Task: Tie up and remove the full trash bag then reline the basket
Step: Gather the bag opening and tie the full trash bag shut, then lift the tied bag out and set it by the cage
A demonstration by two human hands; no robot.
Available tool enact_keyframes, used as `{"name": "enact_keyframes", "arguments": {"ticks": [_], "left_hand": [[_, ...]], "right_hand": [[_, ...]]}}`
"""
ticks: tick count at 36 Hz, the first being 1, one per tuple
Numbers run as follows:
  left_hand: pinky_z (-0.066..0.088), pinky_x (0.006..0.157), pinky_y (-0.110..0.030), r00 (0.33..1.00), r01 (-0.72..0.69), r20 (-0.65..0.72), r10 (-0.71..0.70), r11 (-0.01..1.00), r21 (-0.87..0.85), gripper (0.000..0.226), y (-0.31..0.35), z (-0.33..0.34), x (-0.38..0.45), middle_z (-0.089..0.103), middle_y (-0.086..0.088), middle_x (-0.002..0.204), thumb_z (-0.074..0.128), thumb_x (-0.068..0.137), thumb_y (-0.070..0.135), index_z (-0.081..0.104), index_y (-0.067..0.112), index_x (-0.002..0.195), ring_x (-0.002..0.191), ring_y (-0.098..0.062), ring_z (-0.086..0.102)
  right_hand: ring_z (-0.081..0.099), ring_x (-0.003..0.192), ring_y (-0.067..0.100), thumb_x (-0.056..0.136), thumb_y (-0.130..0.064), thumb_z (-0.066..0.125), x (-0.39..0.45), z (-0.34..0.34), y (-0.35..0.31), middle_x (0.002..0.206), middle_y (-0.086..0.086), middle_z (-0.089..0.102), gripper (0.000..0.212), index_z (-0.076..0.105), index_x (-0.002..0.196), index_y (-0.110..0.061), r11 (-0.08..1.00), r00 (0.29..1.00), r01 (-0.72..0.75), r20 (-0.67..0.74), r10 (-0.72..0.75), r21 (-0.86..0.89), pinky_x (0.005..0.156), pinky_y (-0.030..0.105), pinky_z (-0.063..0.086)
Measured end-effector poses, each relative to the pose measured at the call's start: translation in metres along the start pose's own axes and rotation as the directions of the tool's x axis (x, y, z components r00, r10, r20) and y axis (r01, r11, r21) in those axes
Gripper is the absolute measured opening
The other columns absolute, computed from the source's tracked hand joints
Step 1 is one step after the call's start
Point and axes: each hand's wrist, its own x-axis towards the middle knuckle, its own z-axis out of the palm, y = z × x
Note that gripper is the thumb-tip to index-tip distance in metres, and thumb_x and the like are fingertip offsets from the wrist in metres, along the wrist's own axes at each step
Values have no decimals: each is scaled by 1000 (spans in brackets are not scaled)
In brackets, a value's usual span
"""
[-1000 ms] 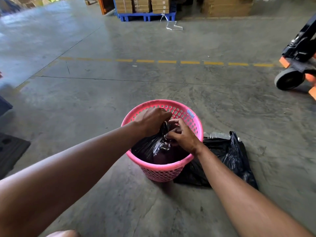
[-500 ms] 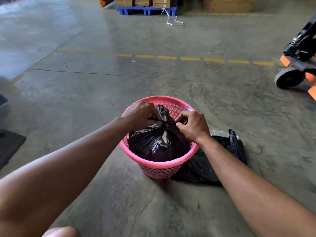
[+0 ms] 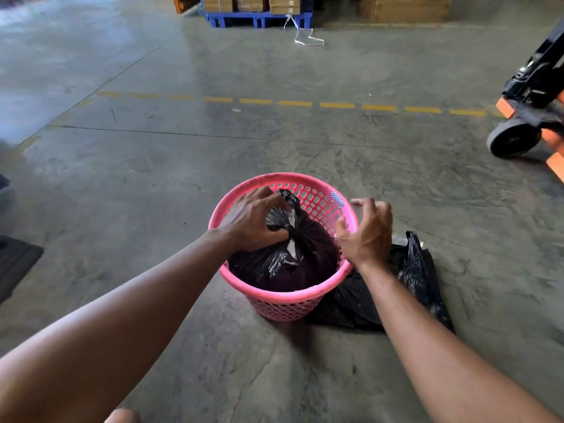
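A pink perforated basket (image 3: 283,300) stands on the concrete floor in front of me. Inside it sits a full black trash bag (image 3: 293,257), its neck drawn into a knot near the top. My left hand (image 3: 253,221) rests on the left side of the bag, fingers curled around the knotted neck. Over the basket's right rim hovers my right hand (image 3: 366,233), fingers spread and holding nothing. A flat, empty black bag (image 3: 415,279) lies on the floor just right of the basket, partly behind my right forearm.
A pallet jack with an orange frame and a black wheel (image 3: 515,141) stands at the right edge. A blue pallet (image 3: 256,19) stacked with cardboard boxes is far ahead. A dashed yellow line (image 3: 293,103) crosses the floor. A dark mat (image 3: 15,264) lies at the left.
My right hand has let go of the bag's neck and moved right, opening over the rim. The knot now stands closed. My left hand stays on the neck.
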Motion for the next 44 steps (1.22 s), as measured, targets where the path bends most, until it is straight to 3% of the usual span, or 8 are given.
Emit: {"name": "enact_keyframes", "arguments": {"ticks": [3, 7, 13, 19, 24, 33, 37, 44], "left_hand": [[40, 104, -45, 986, -48, 164, 14, 977, 209, 56, 17, 9, 7, 55, 4, 125, 63, 72, 61, 59, 36, 121, 122, -20, 51], [37, 108, -45, 968, -45, 247, -48, 933, 357, 56, 29, 24, 15, 53, -2, 132, 68, 78, 54, 60, 27, 126, 130, -25, 46], [40, 105, -40, 962, -38, 271, -45, 956, 292, 33, 32, 30, 24, 58, 1, 132, 66, 81, 29, 68, 28, 114, 125, -25, 52], [44, 80, -32, 949, 73, 298, -105, 990, 118, 30, 31, 14, 34, 59, 1, 115, 65, 77, 25, 67, 31, 105, 113, -26, 58], [41, 103, -50, 963, 173, 202, -177, 984, 42, 32, 40, -3, 39, 51, -9, 129, 61, 82, 27, 64, 27, 115, 127, -34, 43], [41, 104, -53, 980, 198, -17, -199, 978, -63, 35, 51, -64, 46, 47, -10, 129, 57, 88, 35, 61, 23, 121, 123, -36, 41], [41, 104, -51, 975, 201, -72, -208, 975, -91, 39, 51, -89, 49, 50, -8, 132, 54, 86, 34, 58, 23, 124, 125, -36, 43], [35, 98, -34, 965, 166, -191, -180, 982, -89, 36, 49, -128, 49, 51, -8, 134, 54, 89, 28, 58, 19, 123, 121, -35, 45]], "right_hand": [[64, 98, 38, 82, -40, 63, -8, 0, 9, 118, 17, 57, 46, 54, 121, -19, 964, 964, -265, -6, 265, -6, 75, 37, 49], [69, 95, 42, 91, -40, 56, -22, 10, 17, 109, 21, 71, 42, 48, 128, -19, 946, 938, -321, 119, 325, -54, 73, 39, 50], [69, 95, 40, 96, -33, 52, -31, 22, 16, 105, 16, 74, 28, 58, 121, -22, 917, 917, -397, 64, 395, 29, 69, 32, 37], [69, 92, 41, 96, -33, 51, -30, 22, 15, 104, 16, 74, 28, 59, 120, -22, 913, 912, -407, 54, 406, 8, 67, 32, 36], [69, 89, 41, 94, -31, 50, -30, 21, 14, 99, 17, 74, 27, 59, 118, -23, 916, 915, -400, 66, 398, 14, 65, 33, 37], [68, 80, 42, 98, -32, 47, -30, 16, 15, 91, 22, 71, 27, 57, 120, -20, 921, 914, -389, 136, 383, 19, 61, 33, 36], [51, 67, 31, 96, -35, 46, -29, 17, 16, 92, 22, 71, 25, 56, 118, -27, 906, 898, -422, 146, 415, 18, 62, 33, 35], [61, 107, 42, 99, -49, 45, -23, -4, -4, 123, 21, 57, 48, 54, 135, -18, 941, 939, -338, 83, 335, 29, 85, 45, 51]]}}
